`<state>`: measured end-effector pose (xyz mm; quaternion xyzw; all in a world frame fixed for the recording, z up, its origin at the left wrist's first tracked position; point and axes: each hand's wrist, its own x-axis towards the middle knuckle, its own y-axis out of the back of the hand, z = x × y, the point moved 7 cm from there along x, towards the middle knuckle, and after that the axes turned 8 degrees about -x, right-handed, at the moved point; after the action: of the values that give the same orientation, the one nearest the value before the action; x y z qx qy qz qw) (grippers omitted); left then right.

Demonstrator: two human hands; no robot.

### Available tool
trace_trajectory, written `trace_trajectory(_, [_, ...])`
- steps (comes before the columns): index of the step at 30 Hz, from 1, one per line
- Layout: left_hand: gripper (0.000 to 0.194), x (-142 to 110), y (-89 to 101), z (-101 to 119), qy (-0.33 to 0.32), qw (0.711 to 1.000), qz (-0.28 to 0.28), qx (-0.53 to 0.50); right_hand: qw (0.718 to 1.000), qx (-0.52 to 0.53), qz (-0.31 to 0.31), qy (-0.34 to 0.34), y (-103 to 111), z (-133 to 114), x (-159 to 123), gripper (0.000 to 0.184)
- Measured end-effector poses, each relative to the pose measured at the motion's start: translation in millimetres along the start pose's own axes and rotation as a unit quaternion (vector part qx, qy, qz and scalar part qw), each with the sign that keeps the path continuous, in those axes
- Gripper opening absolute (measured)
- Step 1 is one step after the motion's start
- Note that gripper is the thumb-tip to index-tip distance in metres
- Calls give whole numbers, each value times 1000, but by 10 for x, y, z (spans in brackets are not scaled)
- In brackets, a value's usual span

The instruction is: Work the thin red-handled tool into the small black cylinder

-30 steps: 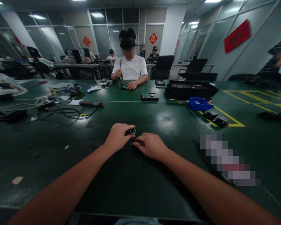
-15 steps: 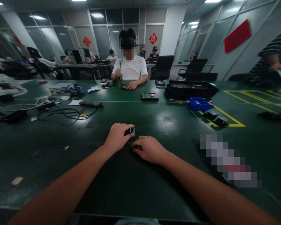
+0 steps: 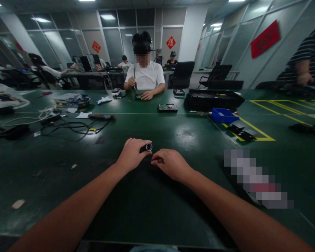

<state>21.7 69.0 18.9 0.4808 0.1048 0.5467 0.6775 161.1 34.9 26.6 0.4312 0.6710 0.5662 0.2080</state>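
My left hand [image 3: 131, 154] is wrapped round a short black tube [image 3: 148, 147]. Its open end shows a pale ring and faces right, towards my other hand. Just right of and slightly below it, my right hand [image 3: 172, 163] has its thumb and fingers pinched on a small dark, brownish piece [image 3: 160, 160]. The fingers cover most of that piece, so its kind cannot be made out. A narrow gap lies between the tube and my right fingertips. Both hands are low over the green table [image 3: 136, 210].
A pixelated object [image 3: 254, 178] lies to my right. Black cables [image 3: 68, 129] and a screwdriver-like tool [image 3: 101, 116] are at left. Ahead are a hard drive [image 3: 167, 107], a blue bin [image 3: 224, 115] and a black housing [image 3: 214, 99]. A person [image 3: 147, 75] works opposite.
My right hand has turned a little and shifted slightly right, with the small piece showing more between its fingers. My left hand and the tube stay nearly in place.
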Motion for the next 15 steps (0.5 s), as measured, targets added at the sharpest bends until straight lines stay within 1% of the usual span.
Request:
trace_trajectory(3, [35,-6,-6,45,-8,1000,-6,-22,996,30,85,-16,147,46,-21,11])
trace_trajectory(6, [33,-14,-32,111,-20,999,-18,-46,989,56,132,-28,214,89,-43,11])
trace_trajectory(11, [32,-31,-64,242,-49,996,-37,-66,986,61,156,-7,223,78,-60,14])
trace_trajectory(13, [32,-36,-62,277,-63,995,-38,-68,985,62,162,-19,235,91,-66,15])
trace_trajectory(15, [33,-40,-58,284,-69,995,-36,-69,982,63,171,-47,256,125,-72,17])
